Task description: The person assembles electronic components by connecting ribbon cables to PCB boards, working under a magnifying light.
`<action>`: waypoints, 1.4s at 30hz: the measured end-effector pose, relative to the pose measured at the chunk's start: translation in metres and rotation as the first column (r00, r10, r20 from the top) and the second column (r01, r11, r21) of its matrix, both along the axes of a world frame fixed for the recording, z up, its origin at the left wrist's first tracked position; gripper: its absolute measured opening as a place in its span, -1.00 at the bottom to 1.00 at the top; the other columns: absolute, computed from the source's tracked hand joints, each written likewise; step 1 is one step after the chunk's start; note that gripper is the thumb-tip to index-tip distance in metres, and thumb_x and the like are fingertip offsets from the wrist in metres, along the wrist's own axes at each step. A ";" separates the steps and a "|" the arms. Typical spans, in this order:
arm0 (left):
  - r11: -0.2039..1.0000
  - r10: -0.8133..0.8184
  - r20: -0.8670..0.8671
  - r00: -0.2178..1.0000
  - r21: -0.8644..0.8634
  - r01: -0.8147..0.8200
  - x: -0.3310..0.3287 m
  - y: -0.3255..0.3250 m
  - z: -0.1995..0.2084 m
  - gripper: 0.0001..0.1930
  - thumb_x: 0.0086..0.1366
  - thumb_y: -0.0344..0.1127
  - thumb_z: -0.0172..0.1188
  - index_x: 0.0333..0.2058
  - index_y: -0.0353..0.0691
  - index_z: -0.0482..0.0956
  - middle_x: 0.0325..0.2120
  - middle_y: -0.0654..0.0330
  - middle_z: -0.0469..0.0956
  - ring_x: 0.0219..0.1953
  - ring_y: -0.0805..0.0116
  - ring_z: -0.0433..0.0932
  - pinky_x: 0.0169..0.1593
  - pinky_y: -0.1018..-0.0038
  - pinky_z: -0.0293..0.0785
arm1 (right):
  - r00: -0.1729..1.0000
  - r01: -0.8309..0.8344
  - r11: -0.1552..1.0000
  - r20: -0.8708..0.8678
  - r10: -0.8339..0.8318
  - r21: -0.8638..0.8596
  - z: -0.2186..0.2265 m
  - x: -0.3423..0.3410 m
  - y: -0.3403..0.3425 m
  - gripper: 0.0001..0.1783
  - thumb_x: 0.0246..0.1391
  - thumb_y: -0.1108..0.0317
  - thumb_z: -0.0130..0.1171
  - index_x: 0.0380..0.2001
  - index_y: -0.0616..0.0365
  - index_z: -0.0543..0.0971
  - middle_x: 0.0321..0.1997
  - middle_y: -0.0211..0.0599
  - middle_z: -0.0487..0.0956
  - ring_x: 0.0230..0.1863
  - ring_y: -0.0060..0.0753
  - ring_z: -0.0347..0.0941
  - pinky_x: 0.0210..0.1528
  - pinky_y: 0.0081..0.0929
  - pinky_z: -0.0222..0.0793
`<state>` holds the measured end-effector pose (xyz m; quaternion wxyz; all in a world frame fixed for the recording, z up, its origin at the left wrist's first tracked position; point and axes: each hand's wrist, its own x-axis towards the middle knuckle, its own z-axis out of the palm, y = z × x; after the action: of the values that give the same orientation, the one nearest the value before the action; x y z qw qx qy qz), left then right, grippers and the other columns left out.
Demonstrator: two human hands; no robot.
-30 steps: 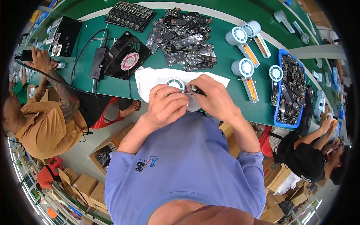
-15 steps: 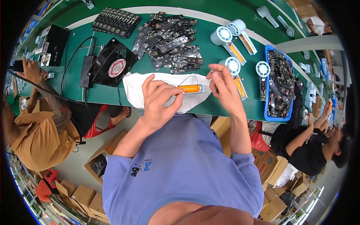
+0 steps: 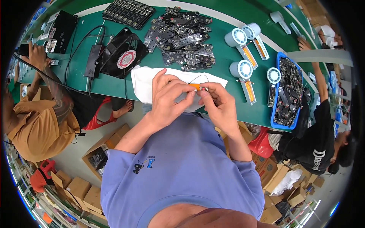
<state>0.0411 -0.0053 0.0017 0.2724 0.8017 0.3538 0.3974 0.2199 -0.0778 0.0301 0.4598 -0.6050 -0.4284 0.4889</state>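
Note:
Over a white cloth [image 3: 141,84], my left hand [image 3: 166,99] pinches a small fan's handle part with an orange battery [image 3: 195,86] in it. A thin dark wire [image 3: 202,75] arches above the battery. Close by, my right hand [image 3: 221,104] has thumb and fingertips pressed together at the part's right end. Something small and pale shows at those fingertips, too small to name. Fingers hide most of the handle part. To the right lie light blue handheld fans [image 3: 242,69], their handles open with orange batteries showing.
A heap of dark circuit boards [image 3: 186,38] lies at the back, beside stacked board panels [image 3: 127,14]. A black fan [image 3: 123,53] with cables stands left. At right, a blue basket [image 3: 274,108] holds more boards. Co-workers sit on both sides, one arm [image 3: 321,81] reaching across the bench.
My right hand has come left and down to the handle part, its fingers meeting my left hand's. The whole view has shifted slightly. The co-worker on the right now stretches an arm forward.

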 end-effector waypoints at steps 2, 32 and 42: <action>1.000 -0.005 0.001 1.000 0.012 0.005 0.000 0.000 -0.002 -0.90 0.14 -0.39 0.47 -0.33 -0.14 0.77 -0.40 0.38 0.69 -0.15 0.34 0.56 0.38 0.05 0.20 | 0.998 0.000 0.999 0.062 -0.003 0.035 -0.005 -0.003 -0.001 -0.71 0.39 0.46 0.23 0.11 0.31 0.57 -0.15 -0.17 0.74 -0.24 -0.48 0.70 -0.19 -0.53 0.61; 0.941 0.003 -0.092 0.996 0.338 0.029 0.004 -0.002 -0.011 -0.77 0.07 -0.42 0.45 -0.26 -0.18 0.68 -0.33 0.32 0.61 -0.16 0.25 0.56 0.29 0.01 0.44 | 0.937 -0.028 0.989 0.349 -0.025 0.146 0.009 -0.008 -0.005 -0.68 0.25 0.50 0.33 0.05 0.30 0.64 -0.16 -0.03 0.74 -0.17 -0.20 0.76 -0.12 -0.33 0.67; 0.965 -0.039 -0.054 0.998 0.258 0.052 0.011 -0.002 -0.003 -0.77 0.10 -0.46 0.45 -0.23 -0.21 0.69 -0.34 0.29 0.61 -0.19 0.22 0.54 0.28 0.03 0.43 | 0.917 -0.079 0.967 0.399 -0.025 0.242 0.005 0.002 -0.003 -0.71 0.22 0.52 0.29 0.01 0.30 0.64 -0.20 -0.09 0.67 -0.31 -0.21 0.65 -0.27 -0.35 0.59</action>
<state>0.0518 -0.0068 -0.0015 0.1657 0.8477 0.2871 0.4142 0.2223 -0.0806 0.0347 0.4293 -0.6222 -0.5802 0.3033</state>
